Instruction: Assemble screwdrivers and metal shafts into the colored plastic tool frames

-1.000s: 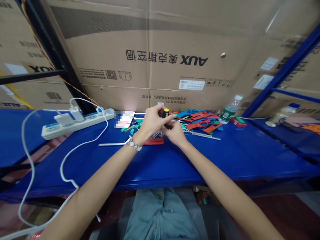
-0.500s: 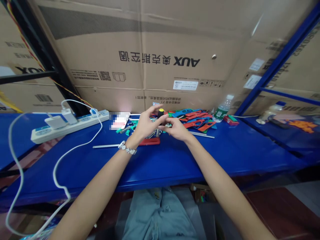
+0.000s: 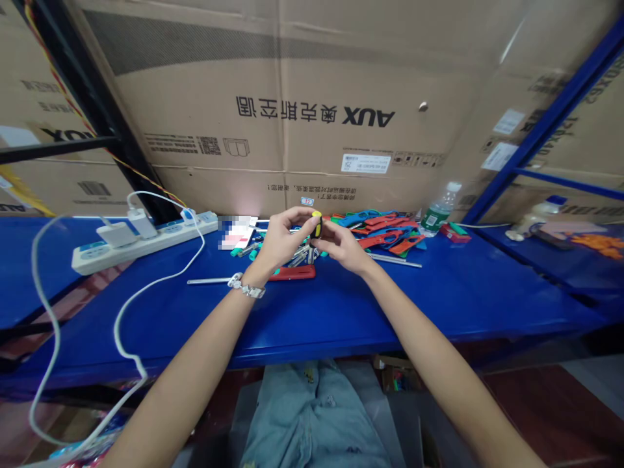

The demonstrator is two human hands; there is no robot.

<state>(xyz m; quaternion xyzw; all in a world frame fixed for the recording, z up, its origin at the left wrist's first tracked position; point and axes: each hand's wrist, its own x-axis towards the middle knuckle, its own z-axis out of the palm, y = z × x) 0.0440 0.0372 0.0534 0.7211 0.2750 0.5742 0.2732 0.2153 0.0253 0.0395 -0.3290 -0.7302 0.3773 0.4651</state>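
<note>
Over the middle of the blue table [image 3: 312, 325], both hands are closed on a yellow-and-black screwdriver [image 3: 317, 225], with mainly its handle showing. My left hand [image 3: 285, 242] grips the handle from the left, thumb across its front. From the other side the fingers of my right hand [image 3: 345, 247] close on its lower part. Its lower end is hidden or lost among small metal parts [image 3: 299, 257] under the hands. Just below lies a red plastic knife handle [image 3: 295, 273]. Behind my right hand is a heap of red, blue and green plastic handles [image 3: 385, 227].
A white power strip [image 3: 146, 240] with plugged-in chargers and a looping white cable [image 3: 121, 312] is at left. Thin metal rods [image 3: 397, 260] flank the hands. A water bottle [image 3: 439, 209] and small red box [image 3: 455, 234] stand right. Large cardboard boxes [image 3: 312, 65] wall the back.
The screwdriver handle has tilted, showing more of its yellow side. My right fingers have moved in around it. The whole view has shifted slightly.
</note>
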